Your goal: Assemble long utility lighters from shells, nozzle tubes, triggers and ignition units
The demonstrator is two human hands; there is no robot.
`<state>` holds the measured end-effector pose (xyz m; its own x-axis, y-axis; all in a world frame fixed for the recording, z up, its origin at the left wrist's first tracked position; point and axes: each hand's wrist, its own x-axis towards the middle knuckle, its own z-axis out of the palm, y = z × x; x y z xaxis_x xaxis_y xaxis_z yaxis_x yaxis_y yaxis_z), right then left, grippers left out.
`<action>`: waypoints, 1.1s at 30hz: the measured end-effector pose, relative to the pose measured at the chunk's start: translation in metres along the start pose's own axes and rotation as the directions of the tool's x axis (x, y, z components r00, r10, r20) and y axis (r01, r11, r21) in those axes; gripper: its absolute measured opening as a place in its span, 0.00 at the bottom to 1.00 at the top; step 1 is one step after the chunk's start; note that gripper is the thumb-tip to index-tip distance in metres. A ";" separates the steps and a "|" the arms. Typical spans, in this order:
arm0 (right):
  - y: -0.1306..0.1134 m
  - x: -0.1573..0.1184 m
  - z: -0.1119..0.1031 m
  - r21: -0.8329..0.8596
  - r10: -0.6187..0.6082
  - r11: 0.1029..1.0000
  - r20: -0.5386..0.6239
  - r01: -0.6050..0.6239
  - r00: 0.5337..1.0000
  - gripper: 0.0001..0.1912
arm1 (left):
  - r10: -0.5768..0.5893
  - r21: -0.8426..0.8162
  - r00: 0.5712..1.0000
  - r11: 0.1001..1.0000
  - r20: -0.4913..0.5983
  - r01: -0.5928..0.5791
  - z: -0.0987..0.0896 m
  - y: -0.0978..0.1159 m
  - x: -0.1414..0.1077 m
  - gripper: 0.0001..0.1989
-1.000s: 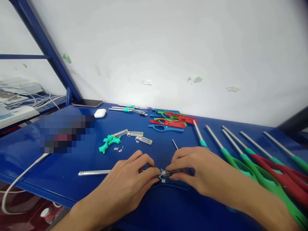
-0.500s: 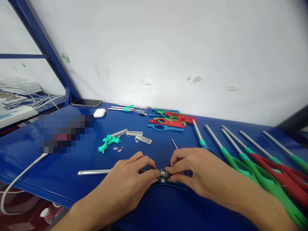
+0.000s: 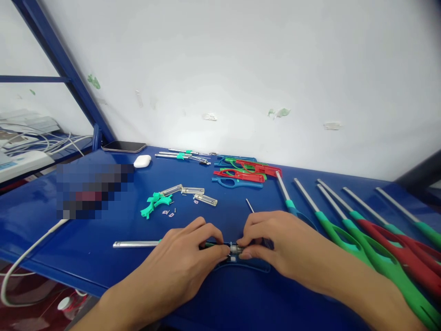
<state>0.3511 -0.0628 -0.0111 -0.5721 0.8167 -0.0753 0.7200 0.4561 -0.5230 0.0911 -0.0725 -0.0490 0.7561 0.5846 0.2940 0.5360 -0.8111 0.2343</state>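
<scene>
Blue glossy tabletop, white wall w/ scraps, L fingers gripping casing, R fingers pinching clear tank

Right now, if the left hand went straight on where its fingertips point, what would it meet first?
Likely the small clear plastic part, then the right hand pinching it; whether the left hand touches that part is unclear.

I am facing one white wall, which is bearing torn scraps. On my counter: one phone, lying flat near the wall; one small white case, sitting just beside it; one white cable, trailing over the edge. Left, past a blue post: one white device, lying beside tangled cables. Below: one white-capped bottle.
</scene>
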 end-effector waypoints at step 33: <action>0.011 0.004 -0.005 0.030 0.164 0.986 0.030 -0.165 0.986 0.08 | 0.041 -0.070 0.998 0.997 -0.036 -0.044 0.000 0.002 0.004 0.16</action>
<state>0.3586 -0.0525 -0.0125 -0.4577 0.8696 -0.1851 0.7924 0.3046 -0.5285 0.0951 -0.0713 -0.0472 0.7635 0.5511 0.3368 0.4747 -0.8324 0.2858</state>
